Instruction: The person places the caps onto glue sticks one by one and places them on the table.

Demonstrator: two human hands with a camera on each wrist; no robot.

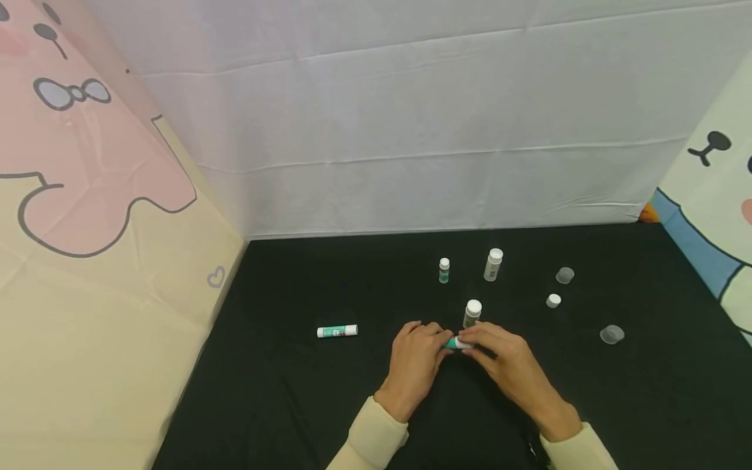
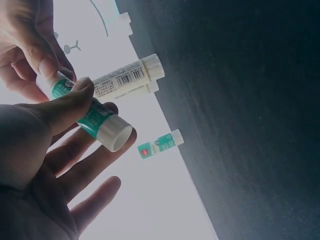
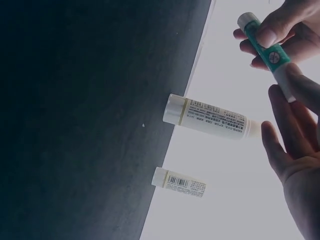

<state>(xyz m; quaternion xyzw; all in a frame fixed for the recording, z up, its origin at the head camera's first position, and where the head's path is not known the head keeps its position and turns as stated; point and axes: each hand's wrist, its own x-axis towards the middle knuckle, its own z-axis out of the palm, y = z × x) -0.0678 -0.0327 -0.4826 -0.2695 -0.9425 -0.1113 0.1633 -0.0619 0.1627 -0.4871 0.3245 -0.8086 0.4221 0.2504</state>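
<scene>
Left hand (image 1: 414, 359) pinches the green glue stick (image 3: 274, 56) by its body, right hand (image 1: 511, 362) pinches its white end (image 3: 283, 80), roughly midway between the bench's (image 1: 264, 391) side edges. White glue stick (image 2: 114, 86) just behind shows a barcode (image 2: 131, 76); fine print's unreadable.

**Occlusions and cropped edges**

Head view: your left hand (image 1: 414, 359) and right hand (image 1: 510, 362) cover most of the teal-and-white tube (image 1: 460, 343). Your right fingers hide the base of the white-capped container (image 1: 472, 313). Print on the lying tube (image 1: 337, 331): too small to read. Lower edge cuts your sleeves (image 1: 376, 427).

Left wrist: barcoded tube (image 2: 122, 81) mostly hides another white tube (image 2: 152, 86). Right wrist: right edge crops both hands.
</scene>
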